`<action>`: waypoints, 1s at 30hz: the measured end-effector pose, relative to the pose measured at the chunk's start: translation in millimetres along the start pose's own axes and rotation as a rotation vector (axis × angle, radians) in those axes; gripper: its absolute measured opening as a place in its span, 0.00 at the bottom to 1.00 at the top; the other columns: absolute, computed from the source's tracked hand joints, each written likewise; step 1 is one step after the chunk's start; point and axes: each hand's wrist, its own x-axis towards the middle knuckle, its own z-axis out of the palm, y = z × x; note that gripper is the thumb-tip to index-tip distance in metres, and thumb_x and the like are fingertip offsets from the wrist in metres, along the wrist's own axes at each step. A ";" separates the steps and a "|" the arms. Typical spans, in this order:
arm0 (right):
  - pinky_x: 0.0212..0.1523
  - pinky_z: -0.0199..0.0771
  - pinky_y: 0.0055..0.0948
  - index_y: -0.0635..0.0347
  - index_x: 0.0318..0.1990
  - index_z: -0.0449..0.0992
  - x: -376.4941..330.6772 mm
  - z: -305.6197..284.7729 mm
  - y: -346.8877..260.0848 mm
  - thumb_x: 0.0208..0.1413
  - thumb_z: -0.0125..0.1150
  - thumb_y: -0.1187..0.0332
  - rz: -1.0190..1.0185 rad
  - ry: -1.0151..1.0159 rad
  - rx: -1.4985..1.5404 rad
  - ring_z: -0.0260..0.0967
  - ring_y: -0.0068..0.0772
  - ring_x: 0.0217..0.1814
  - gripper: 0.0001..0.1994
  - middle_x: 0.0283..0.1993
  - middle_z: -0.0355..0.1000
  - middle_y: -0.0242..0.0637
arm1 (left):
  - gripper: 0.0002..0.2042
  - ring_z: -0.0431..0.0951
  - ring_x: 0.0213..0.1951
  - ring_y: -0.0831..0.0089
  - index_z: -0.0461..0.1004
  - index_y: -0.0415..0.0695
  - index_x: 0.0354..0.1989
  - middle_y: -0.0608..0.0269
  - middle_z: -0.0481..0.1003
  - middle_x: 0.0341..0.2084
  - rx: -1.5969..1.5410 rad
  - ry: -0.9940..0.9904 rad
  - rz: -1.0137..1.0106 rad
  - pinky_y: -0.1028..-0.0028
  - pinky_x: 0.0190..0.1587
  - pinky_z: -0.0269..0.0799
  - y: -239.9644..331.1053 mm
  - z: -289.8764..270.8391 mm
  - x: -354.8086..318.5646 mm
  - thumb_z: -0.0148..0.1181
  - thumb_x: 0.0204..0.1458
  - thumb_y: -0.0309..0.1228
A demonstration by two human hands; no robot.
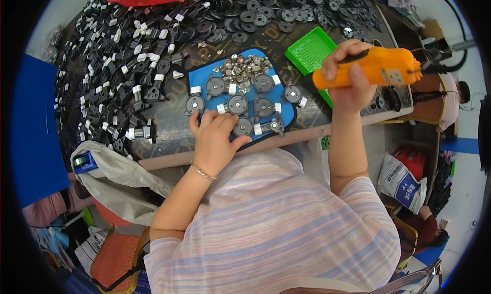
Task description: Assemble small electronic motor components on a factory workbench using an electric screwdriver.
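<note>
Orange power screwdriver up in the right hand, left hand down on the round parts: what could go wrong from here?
1. The left hand rests among the black round parts on the blue mat; the orange power screwdriver, lowered there, could catch the fingers.
2. The loose pile of small metal pieces lies right behind those parts; a nudge might scatter it.
3. The screwdriver's cable could snag on nearby things.

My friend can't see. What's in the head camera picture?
A person's right hand holds up an orange power screwdriver while the left hand rests on a blue mat among round black parts and a heap of silver washers. Piles of black parts and a green tray lie beyond.
</note>
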 end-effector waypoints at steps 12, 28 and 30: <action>0.26 0.67 0.25 0.66 0.38 0.65 5.1 -79.1 6.9 0.46 0.55 0.81 -0.129 0.329 -0.456 0.66 0.29 0.22 0.10 0.30 0.67 0.41 | 0.22 0.66 0.44 0.66 0.72 0.46 0.37 0.66 0.71 0.35 0.143 0.115 0.047 0.57 0.53 0.46 -1.6 -13.4 26.8 0.65 0.36 0.46; 0.23 0.67 0.22 0.65 0.37 0.65 2.4 -80.5 10.7 0.46 0.56 0.79 -0.080 0.305 -0.418 0.65 0.27 0.21 0.10 0.29 0.67 0.41 | 0.21 0.65 0.42 0.66 0.76 0.46 0.36 0.66 0.68 0.35 0.120 -0.027 0.021 0.62 0.52 0.48 -7.5 -8.2 47.9 0.69 0.31 0.39; 0.23 0.67 0.22 0.65 0.37 0.65 1.1 -82.1 12.3 0.47 0.55 0.79 -0.067 0.300 -0.413 0.65 0.27 0.21 0.10 0.29 0.67 0.41 | 0.21 0.65 0.42 0.66 0.76 0.46 0.36 0.66 0.68 0.34 0.120 -0.028 0.007 0.63 0.52 0.48 -7.6 -9.1 47.1 0.69 0.31 0.39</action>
